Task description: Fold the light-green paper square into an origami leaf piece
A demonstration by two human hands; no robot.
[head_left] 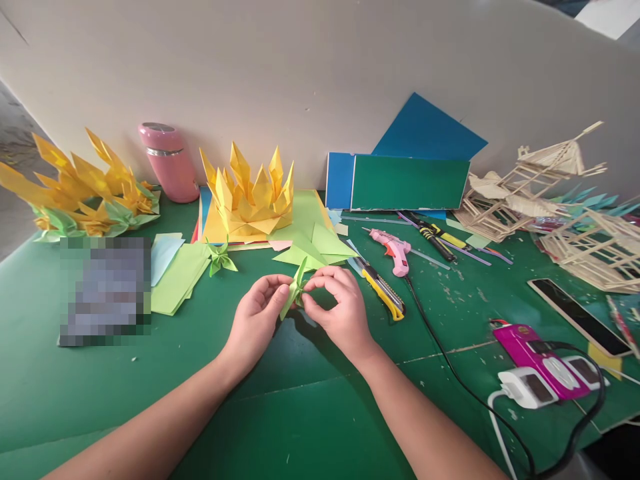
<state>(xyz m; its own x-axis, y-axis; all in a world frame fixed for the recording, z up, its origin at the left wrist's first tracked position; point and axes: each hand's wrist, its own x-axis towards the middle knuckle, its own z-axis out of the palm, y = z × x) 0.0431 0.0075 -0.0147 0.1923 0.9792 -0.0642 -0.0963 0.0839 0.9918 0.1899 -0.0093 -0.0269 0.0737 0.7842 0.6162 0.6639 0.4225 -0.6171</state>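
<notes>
Between my two hands is a small light-green folded paper flower (pixel 295 293) with pointed petals, held a little above the green table. My left hand (pixel 260 313) pinches its left side between thumb and fingers. On the other side, my right hand (pixel 343 310) grips a petal with thumb and forefinger. A similar green paper flower (pixel 220 258) lies behind my left hand. Just beyond my hands are loose green paper pieces (pixel 315 243). A yellow utility knife (pixel 383 290) rests to the right of my right hand.
Yellow folded-paper lotuses (pixel 253 207) stand at the back, near a pink flask (pixel 170 163). Green paper strips (pixel 180 280) lie left. Rightward are a pink glue gun (pixel 395 252), a phone (pixel 577 315), stick models (pixel 525 190) and a magenta power strip (pixel 540 360) with cords.
</notes>
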